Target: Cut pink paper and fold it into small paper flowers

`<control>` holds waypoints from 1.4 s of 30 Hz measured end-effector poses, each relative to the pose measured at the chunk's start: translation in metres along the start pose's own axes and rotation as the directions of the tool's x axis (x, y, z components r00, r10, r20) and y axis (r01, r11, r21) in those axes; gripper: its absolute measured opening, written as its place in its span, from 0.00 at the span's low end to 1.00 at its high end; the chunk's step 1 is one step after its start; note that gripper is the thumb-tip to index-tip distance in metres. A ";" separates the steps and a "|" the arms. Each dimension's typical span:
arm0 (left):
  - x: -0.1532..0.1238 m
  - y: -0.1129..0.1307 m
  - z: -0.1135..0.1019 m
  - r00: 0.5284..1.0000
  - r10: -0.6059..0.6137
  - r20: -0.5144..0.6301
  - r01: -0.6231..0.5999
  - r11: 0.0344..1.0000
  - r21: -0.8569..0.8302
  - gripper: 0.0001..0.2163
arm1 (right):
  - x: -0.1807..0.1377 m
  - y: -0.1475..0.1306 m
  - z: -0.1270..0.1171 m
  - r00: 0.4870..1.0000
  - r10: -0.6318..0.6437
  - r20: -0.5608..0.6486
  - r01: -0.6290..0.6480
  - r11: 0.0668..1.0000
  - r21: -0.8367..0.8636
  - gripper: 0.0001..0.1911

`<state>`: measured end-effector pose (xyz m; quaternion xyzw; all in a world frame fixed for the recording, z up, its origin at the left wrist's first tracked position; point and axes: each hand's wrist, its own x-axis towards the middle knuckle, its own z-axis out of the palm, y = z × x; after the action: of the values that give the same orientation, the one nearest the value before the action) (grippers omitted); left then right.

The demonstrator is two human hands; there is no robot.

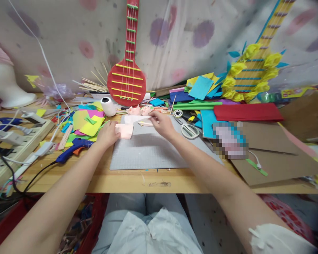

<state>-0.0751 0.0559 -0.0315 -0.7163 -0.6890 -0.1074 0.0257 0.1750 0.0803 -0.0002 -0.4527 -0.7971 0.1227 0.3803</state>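
My left hand (106, 134) is at the left edge of the grey cutting mat (151, 155), its fingers closed on the edge of a small pale pink piece of paper (125, 131). Farther right, my right hand (162, 124) pinches the end of a thin whitish sheet (136, 119), which stretches left above the mat. Beneath that sheet a narrow pale strip (146, 124) shows in part. Just beyond the mat sit pale pink crepe-paper flowers (139, 110). Scissors (190, 131) with light handles rest right of my right hand.
A blue glue gun (75, 149) and bright paper scraps (87, 121) lie left, near a power strip (18, 141). At the back stand a red toy lute (126, 83), a thread spool (108, 106) and a yellow flowered instrument (249, 74). Brown cardboard (270, 141) covers the right side.
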 end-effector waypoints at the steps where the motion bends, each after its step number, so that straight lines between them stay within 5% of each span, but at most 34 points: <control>1: 0.000 0.000 0.000 1.000 -0.007 0.001 0.007 1.000 -0.012 0.21 | -0.007 0.007 -0.012 0.999 -0.022 -0.031 0.023 1.000 0.012 0.09; 4: 0.000 0.003 -0.002 0.999 -0.018 -0.034 0.017 0.999 -0.032 0.21 | -0.032 0.028 -0.037 0.997 -0.068 -0.047 0.067 0.997 -0.023 0.09; 7: -0.004 0.020 -0.005 0.986 0.031 -0.161 -0.046 0.995 -0.089 0.21 | -0.060 0.042 -0.039 0.988 -0.106 0.108 0.107 0.994 -0.007 0.09; 9: -0.012 0.040 -0.004 0.966 0.122 -0.229 -0.164 0.971 -0.174 0.22 | -0.075 0.047 -0.031 0.970 -0.113 0.213 0.113 0.994 0.013 0.09; 12: -0.028 0.073 0.004 0.897 0.409 -0.168 -0.442 0.840 -0.316 0.27 | -0.089 0.048 -0.018 0.970 -0.027 0.241 0.031 0.999 -0.010 0.09; 14: -0.036 0.087 0.014 0.874 0.466 -0.136 -0.480 0.787 -0.388 0.25 | -0.093 0.046 -0.012 0.975 0.039 0.218 -0.031 0.999 -0.036 0.09; 21: -0.034 0.084 0.031 0.960 0.269 -0.075 -0.272 0.839 -0.472 0.06 | -0.093 0.040 -0.011 0.972 0.091 0.218 -0.105 0.993 0.050 0.08; 29: -0.041 0.079 0.029 0.975 0.210 -0.069 -0.220 0.893 -0.393 0.08 | -0.090 0.049 -0.009 0.959 0.218 0.182 -0.221 0.975 -0.006 0.06; 35: -0.042 0.080 0.029 0.996 0.083 -0.013 -0.080 0.884 -0.460 0.11 | -0.083 0.050 -0.003 0.917 0.336 0.214 -0.351 0.936 0.036 0.08; 42: -0.041 0.086 0.029 0.997 -0.074 0.006 0.065 0.827 -0.558 0.13 | -0.070 0.051 0.004 0.845 0.485 0.224 -0.471 0.875 -0.114 0.10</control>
<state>0.0129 0.0172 -0.0583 -0.6663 -0.6530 -0.3102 -0.1829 0.2251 0.0530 -0.0655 -0.6282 -0.7032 0.2468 0.2236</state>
